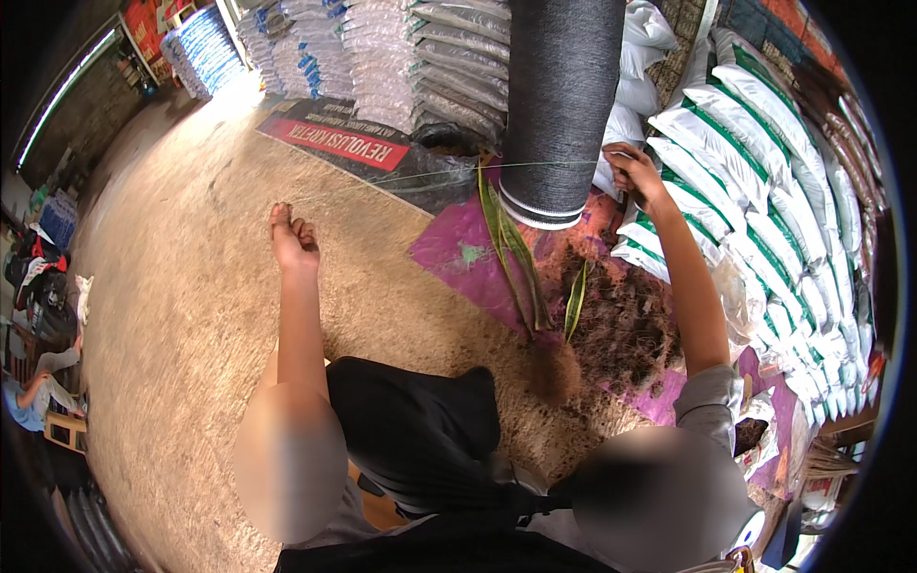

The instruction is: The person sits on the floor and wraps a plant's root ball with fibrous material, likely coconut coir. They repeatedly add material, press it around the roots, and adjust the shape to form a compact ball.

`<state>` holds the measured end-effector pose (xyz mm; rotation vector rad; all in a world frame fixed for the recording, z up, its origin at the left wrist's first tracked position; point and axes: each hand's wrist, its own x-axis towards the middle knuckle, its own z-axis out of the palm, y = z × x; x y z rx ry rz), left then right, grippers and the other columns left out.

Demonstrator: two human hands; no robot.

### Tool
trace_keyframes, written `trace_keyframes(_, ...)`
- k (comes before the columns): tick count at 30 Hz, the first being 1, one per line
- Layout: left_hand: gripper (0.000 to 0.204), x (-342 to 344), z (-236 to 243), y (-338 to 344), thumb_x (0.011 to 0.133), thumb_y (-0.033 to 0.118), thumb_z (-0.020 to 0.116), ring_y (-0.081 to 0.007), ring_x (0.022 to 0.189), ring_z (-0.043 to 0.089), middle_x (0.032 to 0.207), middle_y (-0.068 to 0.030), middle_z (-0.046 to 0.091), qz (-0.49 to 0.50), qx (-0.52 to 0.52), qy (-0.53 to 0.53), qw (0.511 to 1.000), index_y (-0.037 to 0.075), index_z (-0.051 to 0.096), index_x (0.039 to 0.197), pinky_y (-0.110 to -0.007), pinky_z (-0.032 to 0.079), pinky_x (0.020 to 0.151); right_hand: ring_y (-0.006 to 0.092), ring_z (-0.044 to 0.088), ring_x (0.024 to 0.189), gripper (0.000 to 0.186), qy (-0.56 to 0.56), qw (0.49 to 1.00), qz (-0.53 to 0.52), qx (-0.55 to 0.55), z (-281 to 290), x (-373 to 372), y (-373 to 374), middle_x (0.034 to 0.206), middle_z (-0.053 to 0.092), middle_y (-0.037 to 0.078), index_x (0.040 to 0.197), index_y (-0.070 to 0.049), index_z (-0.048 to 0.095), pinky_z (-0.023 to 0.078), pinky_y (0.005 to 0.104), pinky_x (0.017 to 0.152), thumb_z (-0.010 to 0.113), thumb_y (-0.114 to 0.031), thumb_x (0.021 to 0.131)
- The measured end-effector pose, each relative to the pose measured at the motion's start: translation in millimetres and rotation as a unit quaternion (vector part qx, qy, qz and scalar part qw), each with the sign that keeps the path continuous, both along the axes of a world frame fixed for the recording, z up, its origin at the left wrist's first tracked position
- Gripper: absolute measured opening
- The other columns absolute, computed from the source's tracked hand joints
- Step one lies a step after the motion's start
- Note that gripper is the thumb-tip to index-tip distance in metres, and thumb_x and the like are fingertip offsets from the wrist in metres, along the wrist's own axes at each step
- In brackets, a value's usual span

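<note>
A thin green string point(435, 174) runs stretched between my two raised hands, crossing in front of a tall black roll of netting point(557, 105). On the left, my left hand point(294, 239) is closed, with fingers curled at the string's faint end. My right hand point(634, 174) pinches the other end beside the roll, close to the stacked sacks. Below the string a snake plant point(516, 258) stands with long yellow-edged leaves, its brown root ball point(552, 372) resting on the ground before me. Neither hand touches the plant.
Loose brown fibre and soil point(626, 320) lie on a purple sheet point(458, 250) right of the plant. White-and-green sacks point(755, 181) are piled at the right. More bagged stacks point(382, 62) stand at the back behind a dark banner point(325, 129). Another person point(43, 382) sits at far left.
</note>
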<state>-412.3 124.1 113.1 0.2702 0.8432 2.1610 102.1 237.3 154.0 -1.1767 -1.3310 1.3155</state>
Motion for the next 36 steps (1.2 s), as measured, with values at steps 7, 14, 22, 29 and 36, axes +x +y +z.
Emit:
trace_keyframes(7,0.010,-15.8,8.6,-9.3,0.089,0.015,0.057,-0.0080,0.049,0.033,0.088,-0.0008,0.056,0.124,-0.018,0.024,0.992,0.013,0.050,0.096,-0.022,0.029,0.038,0.0034,0.033,0.046,0.016,0.009,0.986,-0.157,0.047,-18.6,60.6,11.6,0.059,0.042,-0.005,0.099,-0.007,0.060,0.025,0.0192,0.041,0.058,-0.009,0.083)
trace_keyframes(14,0.017,-33.6,-14.0,-2.3,0.087,0.016,0.060,-0.0066,0.059,0.043,0.089,-0.0004,0.057,0.194,-0.071,0.232,0.950,0.011,0.050,0.100,-0.022,0.036,0.048,0.0193,0.059,0.061,0.016,-0.375,0.804,-0.353,0.297,-11.7,158.4,13.6,0.066,0.061,0.009,0.088,-0.013,0.066,0.045,0.0330,0.060,0.062,-0.010,0.073)
trace_keyframes(22,0.038,-47.2,-46.8,-12.1,0.086,0.026,0.062,-0.0130,0.080,0.054,0.102,-0.0084,0.059,0.071,-0.193,0.356,0.912,0.009,0.045,0.116,-0.027,0.045,0.065,0.0246,0.061,0.062,0.015,-0.438,0.720,-0.466,0.269,45.0,242.9,-18.4,0.067,0.062,0.010,0.090,-0.013,0.067,0.045,0.0357,0.061,0.060,-0.016,0.077)
trace_keyframes(29,0.070,33.8,-57.0,15.0,0.078,0.033,0.066,-0.0355,0.123,0.041,0.135,-0.0206,0.040,-0.261,-0.229,0.756,0.555,0.008,0.034,0.135,-0.042,0.037,0.098,0.0106,0.062,0.072,0.023,-0.282,0.898,-0.146,0.305,85.4,146.8,-44.1,0.075,0.066,0.006,0.103,-0.002,0.062,0.045,0.0246,0.070,0.063,-0.008,0.080)
trace_keyframes(36,0.075,92.9,-15.7,43.8,0.072,0.032,0.070,-0.0347,0.122,0.042,0.136,-0.0212,0.038,-0.268,-0.396,0.764,0.434,0.009,0.036,0.135,-0.044,0.038,0.098,0.0111,0.061,0.071,0.018,-0.319,0.893,-0.092,0.304,131.9,106.7,-111.6,0.074,0.065,0.007,0.097,0.000,0.061,0.045,0.0263,0.069,0.063,-0.009,0.081)
